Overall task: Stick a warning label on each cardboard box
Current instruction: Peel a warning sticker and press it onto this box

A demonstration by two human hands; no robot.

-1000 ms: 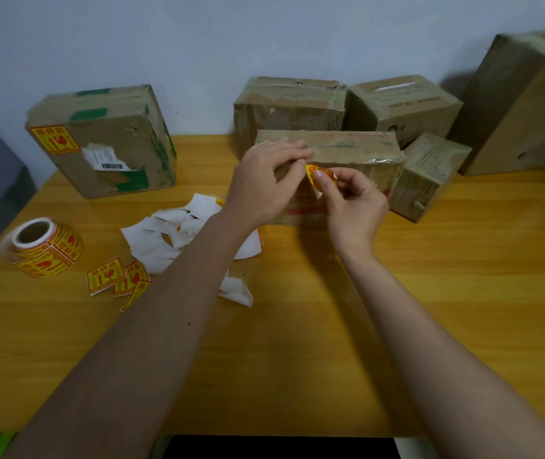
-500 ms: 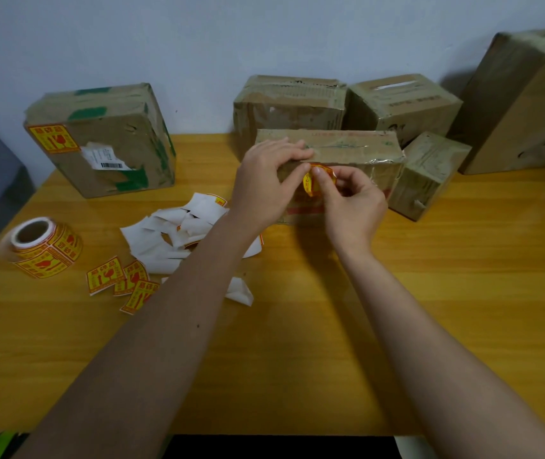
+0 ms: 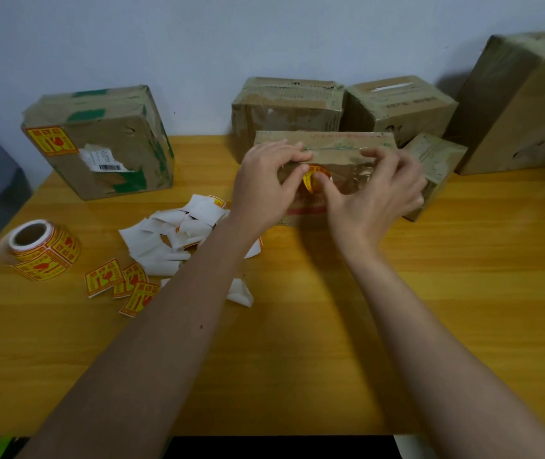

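Observation:
A flat cardboard box (image 3: 350,140) stands in the middle of the table, its front face toward me. A yellow and red warning label (image 3: 311,179) curls against that face. My left hand (image 3: 266,183) pinches the label's left edge at the box. My right hand (image 3: 375,193) has its fingers spread, with the thumb pressing on the label. Another box (image 3: 112,154) at the left carries a warning label (image 3: 51,140) on its upper left corner. More boxes stand behind: one (image 3: 286,111), a second (image 3: 400,106), a small one (image 3: 435,160) and a large one (image 3: 526,104).
A roll of warning labels (image 3: 44,250) lies at the table's left edge. Three loose labels (image 3: 119,283) and a heap of white backing papers (image 3: 172,236) lie left of my left forearm. The wooden table (image 3: 463,293) ends near me at a dark edge.
The label went from being held between both hands in front of the box to lying against the box's front face. My right hand's fingers have spread out over the box.

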